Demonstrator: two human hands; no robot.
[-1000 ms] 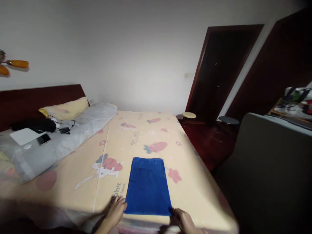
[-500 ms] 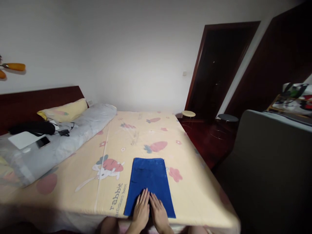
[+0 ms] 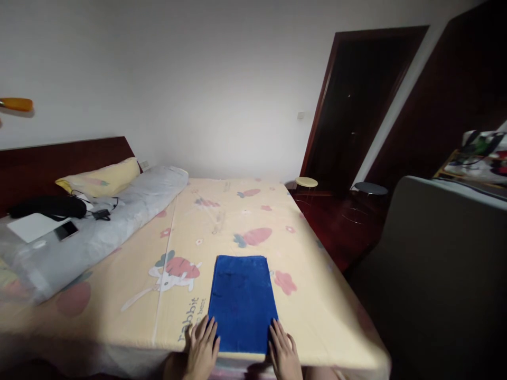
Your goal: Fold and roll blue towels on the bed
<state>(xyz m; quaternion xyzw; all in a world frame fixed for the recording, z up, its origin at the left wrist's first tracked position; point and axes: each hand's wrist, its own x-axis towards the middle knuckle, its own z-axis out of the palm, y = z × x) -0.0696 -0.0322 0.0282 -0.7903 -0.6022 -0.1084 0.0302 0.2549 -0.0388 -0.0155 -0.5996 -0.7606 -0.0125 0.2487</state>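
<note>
Towel: a blue towel (image 3: 242,302) lies flat on the bed (image 3: 222,221), folded to a tall rectangle, near the bed's 6 o'clock edge, just right of the middle.
Left hand: the left hand (image 3: 203,351) lies palm down, fingers spread apart and flat, at the towel's 7 o'clock corner; its fingertips touch the towel's left edge and cover part of the printed word on the sheet. It grips nothing.
Right hand: the right hand (image 3: 284,354) lies palm down, fingers apart and flat, at the towel's 5 o'clock corner, touching the right edge. It grips nothing.
Between the hands: the towel's near edge, bare and straight.
Sheet: pale yellow with red carrot and rabbit prints; a rabbit print (image 3: 170,270) sits at 10 o'clock from the towel, a red flower (image 3: 284,282) just at its 3 o'clock side.
Quilt: a grey rolled quilt (image 3: 103,227) runs along the bed's 9 to 11 o'clock side, well apart from the towel.
On the quilt: a phone (image 3: 66,230), a white pad (image 3: 32,227), a black bundle (image 3: 47,207) and a small black cable piece.
Pillow: a yellow pillow (image 3: 101,178) at 11 o'clock, against the dark headboard (image 3: 59,158).
Door: a dark doorway (image 3: 358,105) at 1 o'clock, two round stools (image 3: 306,182) before it.
Right side: a grey block (image 3: 439,264) at 3 o'clock, beside the bed.
</note>
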